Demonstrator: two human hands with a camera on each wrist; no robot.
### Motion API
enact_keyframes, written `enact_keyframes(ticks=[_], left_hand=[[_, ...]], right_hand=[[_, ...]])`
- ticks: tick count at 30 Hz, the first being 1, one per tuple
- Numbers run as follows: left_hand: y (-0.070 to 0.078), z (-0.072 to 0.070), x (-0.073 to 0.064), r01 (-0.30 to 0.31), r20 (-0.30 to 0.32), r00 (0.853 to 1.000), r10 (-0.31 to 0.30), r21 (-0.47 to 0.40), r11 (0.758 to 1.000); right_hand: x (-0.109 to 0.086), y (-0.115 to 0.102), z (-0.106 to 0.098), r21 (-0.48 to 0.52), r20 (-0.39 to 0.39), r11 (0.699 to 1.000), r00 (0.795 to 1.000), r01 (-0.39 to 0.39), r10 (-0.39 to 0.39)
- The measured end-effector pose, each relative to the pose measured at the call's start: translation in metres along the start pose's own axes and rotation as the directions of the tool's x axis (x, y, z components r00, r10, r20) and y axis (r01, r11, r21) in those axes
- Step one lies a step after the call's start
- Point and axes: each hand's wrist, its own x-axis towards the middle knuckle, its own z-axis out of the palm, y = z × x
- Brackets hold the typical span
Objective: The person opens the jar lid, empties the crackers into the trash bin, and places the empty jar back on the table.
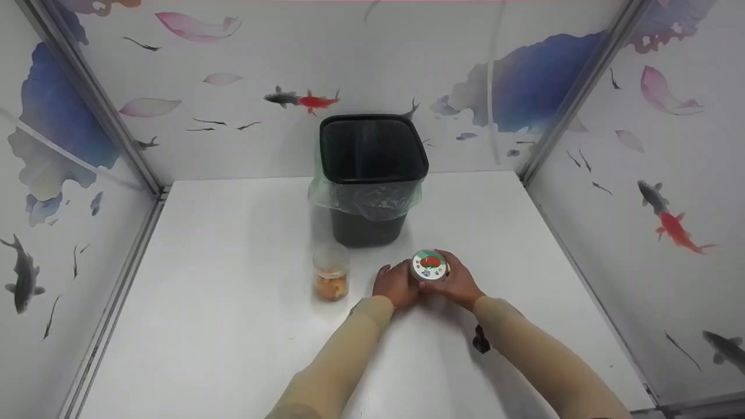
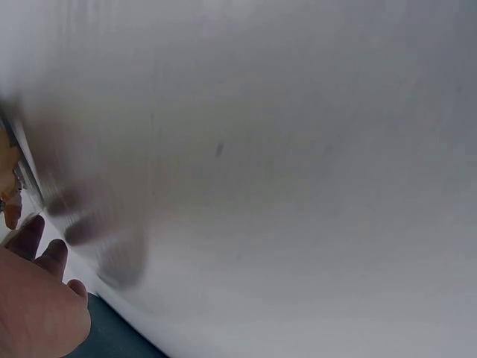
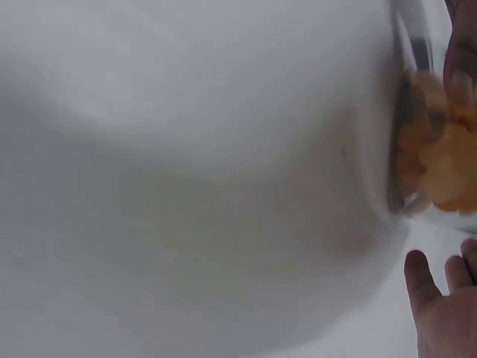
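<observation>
Between both hands is a clear plastic jar (image 3: 447, 168) of orange pieces, held with its white lid (image 1: 429, 266) up. A red-and-green picture covers the lid. My left hand (image 1: 398, 285) grips the jar's body from the left; a digit overlaps the orange contents in the right wrist view. On the right, my right hand (image 1: 460, 285) holds the lid, thumb at its near edge and a finger round the far side. In the right wrist view, other fingers (image 3: 421, 276) of this hand stick out straight below the jar. The head view hides most of the jar's body.
A second clear jar (image 1: 332, 285) with orange contents stands to the left of my hands. Behind it is a black bin (image 1: 369, 230) lined with a pale green bag (image 1: 378, 201). Decorated panels (image 1: 233, 145) enclose the white table (image 1: 233, 262) at the back and sides.
</observation>
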Motion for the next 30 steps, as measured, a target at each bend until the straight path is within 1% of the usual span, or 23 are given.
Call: enact_keyframes(ticks=[3,8,13,17,21,27,30], left_hand=[[0.0,0.0,0.0,-0.004,-0.002,1.0,0.004,0.001,1.0],[0.0,-0.001,0.0,0.006,0.019,1.0,-0.006,-0.001,1.0],[0.0,0.0,0.0,0.011,0.022,1.0,-0.011,-0.007,1.0],[-0.001,0.002,0.0,0.011,0.01,1.0,-0.011,-0.006,1.0],[-0.001,0.002,0.0,0.012,-0.004,1.0,-0.012,-0.017,1.0],[0.001,0.001,-0.002,0.01,-0.014,1.0,-0.01,-0.022,1.0],[0.002,0.0,-0.002,0.01,-0.011,1.0,-0.01,-0.016,1.0]], right_hand=[[-0.004,-0.001,0.007,0.001,-0.045,1.0,0.999,-0.02,0.02],[-0.006,-0.002,0.016,0.021,-0.1,0.999,0.994,-0.033,0.035],[-0.005,-0.001,0.016,0.012,-0.106,0.999,0.993,-0.042,0.043],[-0.001,0.003,0.011,-0.001,-0.073,1.0,0.997,-0.02,0.02],[0.004,0.006,0.003,-0.006,-0.009,1.0,1.0,0.019,-0.019],[0.01,0.003,-0.008,0.032,0.091,0.998,0.994,0.052,-0.054],[0.011,0.0,-0.011,0.049,0.118,0.997,0.991,0.061,-0.067]])
